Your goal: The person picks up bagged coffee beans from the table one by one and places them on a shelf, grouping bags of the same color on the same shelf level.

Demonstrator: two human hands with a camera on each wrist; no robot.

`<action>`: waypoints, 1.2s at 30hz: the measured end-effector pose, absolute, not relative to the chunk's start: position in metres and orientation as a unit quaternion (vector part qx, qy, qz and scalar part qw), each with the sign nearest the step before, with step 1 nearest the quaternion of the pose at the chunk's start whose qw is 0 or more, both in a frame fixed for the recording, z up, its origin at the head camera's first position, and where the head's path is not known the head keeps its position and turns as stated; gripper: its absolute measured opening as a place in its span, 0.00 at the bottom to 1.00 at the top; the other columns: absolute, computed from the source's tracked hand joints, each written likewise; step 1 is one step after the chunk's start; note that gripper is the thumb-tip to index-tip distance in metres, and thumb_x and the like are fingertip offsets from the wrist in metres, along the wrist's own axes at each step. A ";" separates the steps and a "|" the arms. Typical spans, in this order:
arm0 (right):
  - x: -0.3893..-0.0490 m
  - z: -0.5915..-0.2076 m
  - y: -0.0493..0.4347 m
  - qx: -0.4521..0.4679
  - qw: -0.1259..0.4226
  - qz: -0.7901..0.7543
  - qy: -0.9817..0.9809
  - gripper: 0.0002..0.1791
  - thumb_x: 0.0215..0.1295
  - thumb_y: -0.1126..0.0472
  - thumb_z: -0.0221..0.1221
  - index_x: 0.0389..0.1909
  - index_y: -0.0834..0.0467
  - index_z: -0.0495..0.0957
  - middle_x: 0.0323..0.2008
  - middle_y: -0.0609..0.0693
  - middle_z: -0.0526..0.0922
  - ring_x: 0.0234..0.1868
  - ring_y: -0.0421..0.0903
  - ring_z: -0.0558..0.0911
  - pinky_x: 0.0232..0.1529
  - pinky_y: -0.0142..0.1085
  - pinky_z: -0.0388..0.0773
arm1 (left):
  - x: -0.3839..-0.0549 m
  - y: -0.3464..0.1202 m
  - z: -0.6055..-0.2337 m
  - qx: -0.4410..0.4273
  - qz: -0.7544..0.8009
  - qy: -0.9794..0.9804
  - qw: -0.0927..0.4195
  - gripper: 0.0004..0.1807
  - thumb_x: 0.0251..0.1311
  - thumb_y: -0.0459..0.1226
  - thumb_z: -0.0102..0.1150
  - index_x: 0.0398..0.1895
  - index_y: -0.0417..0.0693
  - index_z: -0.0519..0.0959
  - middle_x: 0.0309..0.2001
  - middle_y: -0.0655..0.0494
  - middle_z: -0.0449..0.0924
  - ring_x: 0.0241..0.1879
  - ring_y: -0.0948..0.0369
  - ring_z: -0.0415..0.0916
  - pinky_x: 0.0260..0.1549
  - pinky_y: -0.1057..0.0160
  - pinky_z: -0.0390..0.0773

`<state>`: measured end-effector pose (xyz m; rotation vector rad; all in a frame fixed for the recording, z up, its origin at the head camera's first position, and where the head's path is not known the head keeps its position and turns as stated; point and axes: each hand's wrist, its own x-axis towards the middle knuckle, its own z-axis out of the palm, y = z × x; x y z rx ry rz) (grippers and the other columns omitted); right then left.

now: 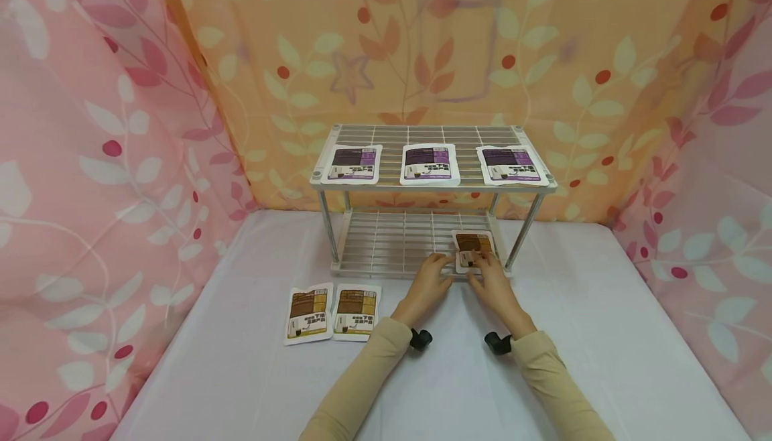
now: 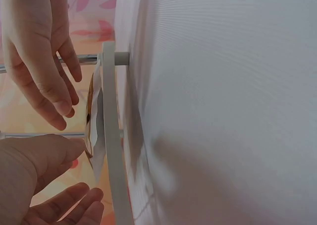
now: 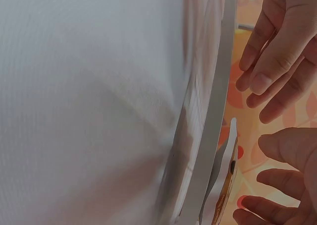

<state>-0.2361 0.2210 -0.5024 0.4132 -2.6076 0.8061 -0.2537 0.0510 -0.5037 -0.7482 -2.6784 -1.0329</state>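
A white pouch with a brown and yellow label point(image 1: 472, 240) lies on the right end of the rack's lower shelf point(image 1: 395, 243), near its front edge. My right hand point(image 1: 496, 287) is over the pouch's lower right part, fingers loosely bent and spread. Beside the pouch's left edge is my left hand point(image 1: 427, 285), its fingers relaxed. In the left wrist view, the left thumb point(image 2: 62, 148) overlaps the pouch's edge point(image 2: 90, 116); whether it touches cannot be told. In the right wrist view, the right fingers point(image 3: 272, 210) are spread beside the pouch point(image 3: 223, 190), with nothing gripped.
Three white pouches with purple labels, the left point(image 1: 354, 163), middle point(image 1: 429, 164) and right point(image 1: 512, 165), lie along the upper shelf point(image 1: 425, 134). Two brown-labelled pouches, one point(image 1: 309, 313) beside another point(image 1: 356, 312), lie on the white-covered table point(image 1: 241, 374) at front left. Patterned cloth surrounds the table.
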 end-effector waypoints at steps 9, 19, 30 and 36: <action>-0.232 -0.506 0.209 0.157 0.190 0.291 -0.924 0.27 0.57 0.68 0.61 0.57 0.73 0.68 0.57 0.74 0.66 0.55 0.70 0.69 0.50 0.60 0.70 | -0.247 0.040 -0.506 -0.259 -0.336 -0.900 0.102 0.22 0.56 0.34 0.61 0.55 0.43 0.75 0.51 0.47 0.76 0.51 0.53 0.74 0.50 0.60 0.75; -0.226 -0.513 0.187 0.194 0.209 0.307 -0.908 0.25 0.55 0.68 0.62 0.54 0.72 0.71 0.55 0.72 0.69 0.56 0.68 0.69 0.52 0.59 0.70 | -0.237 0.020 -0.511 -0.249 -0.317 -0.910 0.094 0.23 0.57 0.36 0.61 0.57 0.46 0.74 0.57 0.46 0.73 0.56 0.52 0.71 0.54 0.58 0.73; -0.220 -0.512 0.167 0.210 0.165 0.329 -0.906 0.26 0.57 0.68 0.61 0.57 0.70 0.70 0.57 0.69 0.69 0.58 0.67 0.69 0.54 0.58 0.68 | -0.227 -0.005 -0.510 -0.242 -0.324 -0.911 0.084 0.22 0.57 0.35 0.60 0.56 0.42 0.74 0.55 0.45 0.74 0.56 0.50 0.70 0.55 0.53 0.72; -0.220 -0.513 0.156 0.216 0.140 0.348 -0.902 0.25 0.59 0.67 0.60 0.57 0.69 0.70 0.53 0.66 0.72 0.49 0.61 0.76 0.47 0.50 0.76 | -0.227 -0.016 -0.509 -0.228 -0.316 -0.918 0.073 0.22 0.58 0.36 0.60 0.56 0.44 0.74 0.55 0.48 0.74 0.57 0.51 0.70 0.56 0.54 0.70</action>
